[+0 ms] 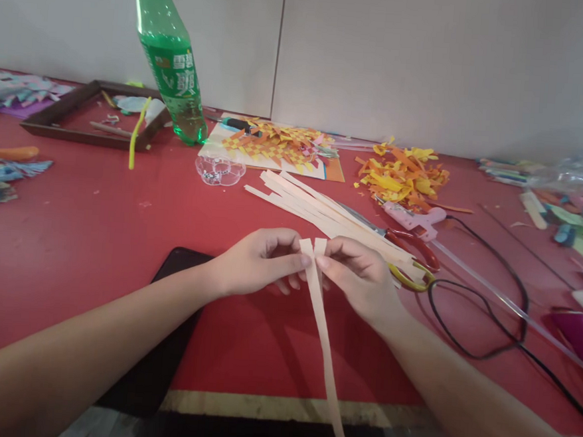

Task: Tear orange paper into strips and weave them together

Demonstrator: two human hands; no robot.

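Note:
Between finger and thumb, my left hand point(271, 260) pinches a long pale peach paper strip point(323, 340) near its top end. The strip hangs down past the table's front edge. My right hand point(360, 276) pinches a second short pale end point(320, 248) right beside it; whether this belongs to the same strip or another one cannot be told. Both hands are close together above the red table. Just behind them lies a fanned pile of similar paper strips point(297, 202), with scissors point(414, 247) resting on it, their handles red and yellow.
A pink glue gun point(416, 220) with a black cord point(518, 294) lies at the right. Yellow and orange paper scraps point(404, 176) are heaped behind it. A green bottle point(169, 70) stands near a dark frame point(78, 134). Under my left forearm is a black flat object point(176, 264).

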